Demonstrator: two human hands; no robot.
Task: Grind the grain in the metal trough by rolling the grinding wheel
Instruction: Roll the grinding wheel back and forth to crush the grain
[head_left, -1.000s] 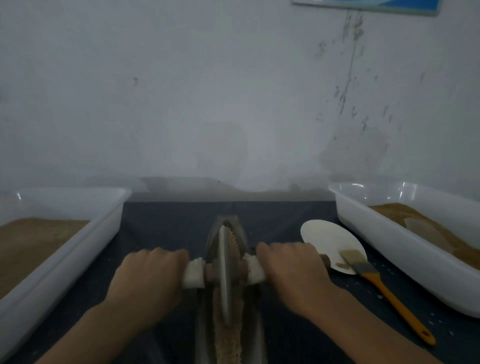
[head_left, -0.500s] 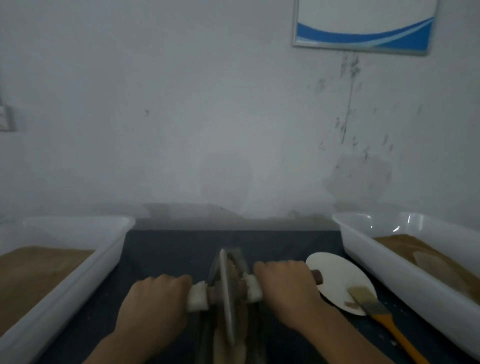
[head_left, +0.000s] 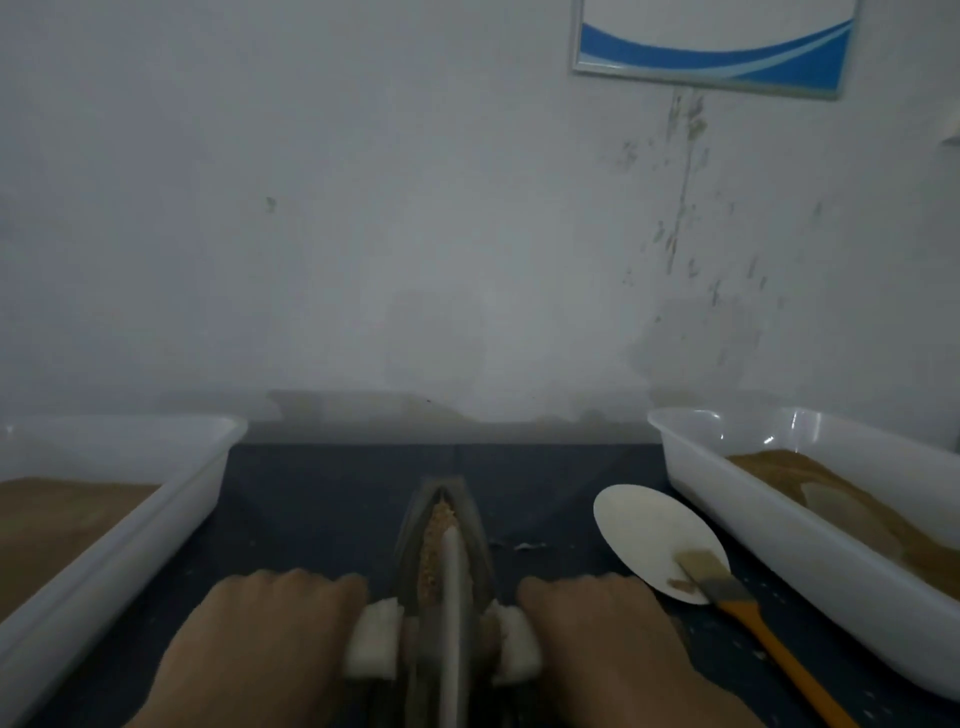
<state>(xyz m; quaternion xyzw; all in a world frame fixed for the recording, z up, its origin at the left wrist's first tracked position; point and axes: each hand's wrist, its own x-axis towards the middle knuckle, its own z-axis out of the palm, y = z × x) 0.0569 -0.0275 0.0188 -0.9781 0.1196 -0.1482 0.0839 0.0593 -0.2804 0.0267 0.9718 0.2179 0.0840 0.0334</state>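
Showing the near end of a grinding stroke, seen from the head view, left to right. A white tray (head_left: 197, 499) of brown meal is standing at the left of the dark worktop (head_left: 332, 499). The left hand (head_left: 270, 634) is curling, knuckles up, around the left end of the axle handle, next to a white padded collar (head_left: 371, 642). At centre, the metal trough (head_left: 470, 519) is lying with its long axis running near to far, its pointed far end aimed at the wall (head_left: 363, 234). The grinding wheel (head_left: 452, 597) is standing upright on edge inside it, towards the near end, with coarse grain (head_left: 434, 551) showing along the wheel's left side and ahead of it at the far tip. The right hand (head_left: 597, 639) is gripping the right end of the axle in the same closed manner. Both hands are sitting level, one either side of the trough, neither nearer the wheel than the other.

The axle is crossing the trough at right angles, so the coming move would probably be an even two-handed push away from the body, along the long axis, towards the unground grain lying far of the wheel.

Further right, a pale round dish (head_left: 649, 535) is carrying the bristles of an orange-handled brush (head_left: 753, 623), beside a second white tray (head_left: 779, 551) of meal.
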